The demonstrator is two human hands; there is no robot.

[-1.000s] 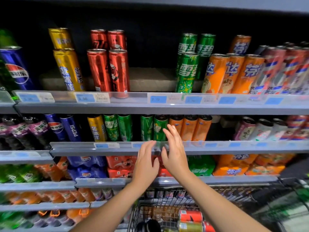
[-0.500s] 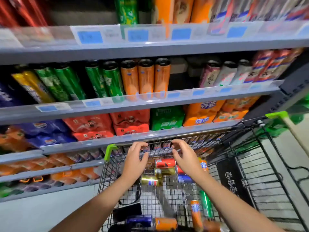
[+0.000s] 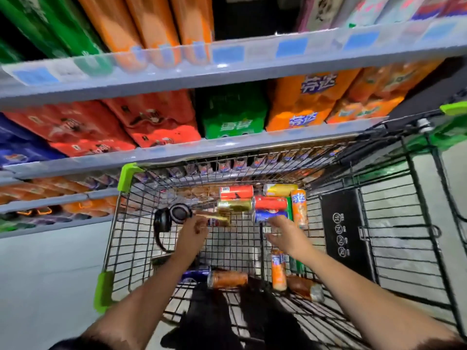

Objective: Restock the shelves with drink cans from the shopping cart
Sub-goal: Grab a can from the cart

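Step in hand: pickup from the shopping cart point(image 3: 126, 223), not shelving. Both hands are down inside the basket, reaching at the cluster of cans at the far end.

Left hand point(image 3: 193, 232): fingers curled, looks to be pinching the near end of a gold can point(image 3: 219, 220) lying on its side. Motion blur there, so the grip itself is a judgement, not certain.

Right hand point(image 3: 284, 232): fingers spread and relaxed, holding nothing. Fingertips are just at the blue can point(image 3: 270, 215), touching or a hair short; can't tell which.

Other stock in the cart: second gold can point(image 3: 235, 205) and a red can point(image 3: 271, 203) right behind the blue one, another red can point(image 3: 236, 192) and a yellow can point(image 3: 280, 189) against the far wire wall, an orange can point(image 3: 299, 207) to the right of them. All lying down. More cans lie near the person's end, including an orange can on its side point(image 3: 227, 279) and a second orange one point(image 3: 278, 270) under the right forearm. Headphones point(image 3: 174, 215) sit left of the left hand, not stock.

Next move, my read: right hand closes round the blue can, both hands lift clear of the wire rim, then up to the shelf point(image 3: 227, 69) row matching each colour. Cans are round and loose on wire, so they'll likely roll if nudged; grip across the body, not the end.
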